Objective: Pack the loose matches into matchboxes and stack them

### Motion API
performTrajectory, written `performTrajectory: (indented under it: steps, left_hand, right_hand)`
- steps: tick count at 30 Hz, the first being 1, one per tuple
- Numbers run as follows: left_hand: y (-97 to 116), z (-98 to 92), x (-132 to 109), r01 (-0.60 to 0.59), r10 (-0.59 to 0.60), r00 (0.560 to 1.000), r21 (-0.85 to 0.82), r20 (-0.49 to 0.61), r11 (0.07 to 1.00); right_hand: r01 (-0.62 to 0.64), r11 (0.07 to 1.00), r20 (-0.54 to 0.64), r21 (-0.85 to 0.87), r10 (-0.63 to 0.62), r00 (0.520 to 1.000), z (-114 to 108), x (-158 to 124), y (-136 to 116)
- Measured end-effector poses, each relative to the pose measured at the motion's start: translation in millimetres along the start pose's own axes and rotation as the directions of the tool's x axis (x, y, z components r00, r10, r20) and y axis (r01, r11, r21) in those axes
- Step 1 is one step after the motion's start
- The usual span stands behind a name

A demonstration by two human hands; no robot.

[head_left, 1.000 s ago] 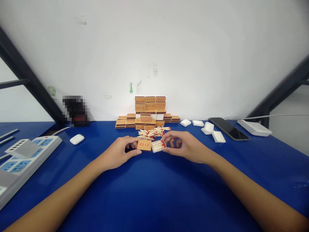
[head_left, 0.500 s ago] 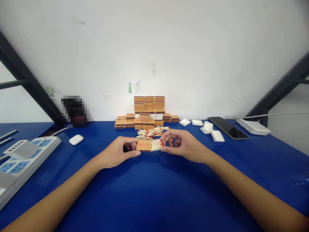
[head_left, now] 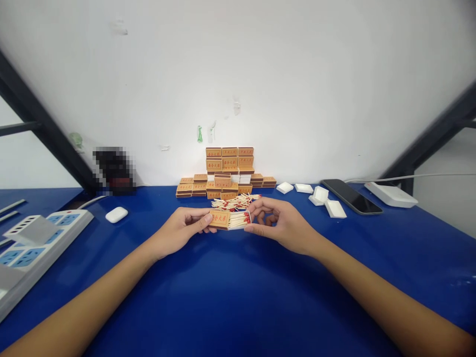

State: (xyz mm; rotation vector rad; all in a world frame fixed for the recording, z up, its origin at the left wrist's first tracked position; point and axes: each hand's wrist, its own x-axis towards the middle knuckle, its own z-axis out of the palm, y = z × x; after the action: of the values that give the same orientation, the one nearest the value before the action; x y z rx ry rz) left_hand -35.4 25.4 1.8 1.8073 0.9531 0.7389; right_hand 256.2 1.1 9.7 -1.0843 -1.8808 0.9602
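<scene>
My left hand [head_left: 182,229] pinches the orange sleeve of a matchbox [head_left: 220,218] just above the blue table [head_left: 238,297]. My right hand [head_left: 279,223] grips the white inner tray [head_left: 240,219], filled with red-tipped matches, which is partly slid into the sleeve from the right. Both hands are closed on their parts. Behind them lies a loose pile of matches [head_left: 235,202], and further back a stack of orange matchboxes [head_left: 227,172] against the white wall.
Several empty white trays [head_left: 320,197] lie at the right, beside a black phone [head_left: 351,197] and a white adapter [head_left: 390,194]. A white earbud case [head_left: 116,214] and a grey power strip [head_left: 33,243] are on the left.
The tray with matches has moved left into the sleeve; a second ago the two parts were apart and angled. Both hands lifted the box slightly.
</scene>
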Motion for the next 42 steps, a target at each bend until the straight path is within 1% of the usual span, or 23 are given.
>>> performTrajectory:
  steps: [3, 6, 11, 15, 20, 26, 30, 33, 36, 42]
  left_hand:
    - [0, 0.7, 0, 0.014, -0.014, 1.000, -0.018, -0.022, 1.000]
    - [2, 1.9, -1, 0.023, -0.024, 0.999, -0.050, -0.021, 0.998]
    - [3, 4.5, -1, 0.035, -0.037, 0.999, -0.112, -0.016, 0.993]
    - [5, 6.9, -2, 0.050, -0.054, 0.998, -0.158, -0.025, 0.986]
    - [6, 9.6, -2, 0.053, -0.056, 0.998, -0.163, -0.013, 0.985]
    - [8, 12.4, -3, 0.066, -0.073, 0.997, -0.200, -0.030, 0.978]
    - [9, 14.6, -4, 0.049, -0.054, 0.998, -0.188, -0.020, 0.981]
    - [10, 16.1, -4, 0.039, -0.042, 0.999, -0.182, -0.016, 0.983]
    - [10, 17.5, -4, 0.048, -0.054, 0.998, -0.205, -0.024, 0.978]
    - [9, 20.8, -6, 0.026, -0.034, 0.999, -0.233, -0.028, 0.972]
  right_hand:
    - [-0.004, 1.000, -0.020, 0.017, 0.004, 1.000, 2, -1, -1]
    - [-0.006, 1.000, -0.022, 0.020, 0.007, 1.000, 4, -2, -1]
    - [0.022, 0.999, -0.054, -0.025, -0.023, 0.998, 5, -3, -2]
    - [0.014, 1.000, -0.034, -0.007, -0.015, 0.999, 6, -4, -4]
    - [-0.017, 0.999, -0.018, 0.044, 0.018, 1.000, 12, -6, -6]
    - [-0.031, 0.998, -0.089, 0.060, 0.036, 0.995, 16, -7, -6]
    - [-0.038, 0.997, -0.106, 0.061, 0.044, 0.993, 17, -6, -8]
    - [-0.026, 0.997, -0.108, 0.071, 0.034, 0.994, 20, -5, -8]
    - [-0.018, 0.997, -0.094, 0.068, 0.025, 0.995, 23, -5, -7]
    - [-0.042, 0.998, -0.061, 0.056, 0.045, 0.997, 26, -5, -5]
